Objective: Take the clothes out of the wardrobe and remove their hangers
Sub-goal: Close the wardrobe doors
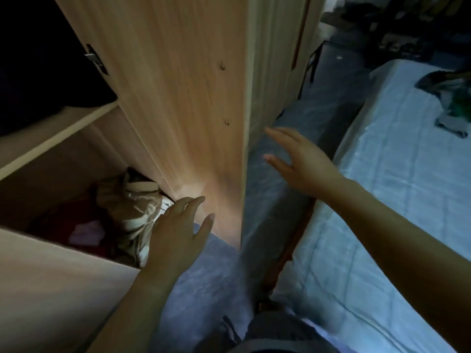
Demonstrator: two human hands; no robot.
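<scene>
No text, label, brand, number or sign can be read on the wardrobe door (178, 98), the bed sheet (382, 200) or the clothes (137, 207)

Bed (382, 200) w/ pale blue quilted sheet fills the right side, running from bottom edge up to upper right. Reddish-brown wooden side rail (288, 250) shows below the sheet's left edge. Floor (216, 276) is blue-grey, mottled, just beside the rail. Black metal frame (312, 64) stands on floor at top, centre-right; small white scrap (339, 57) near it. Dark clutter (397, 34) top right, too dim to tell what
</scene>
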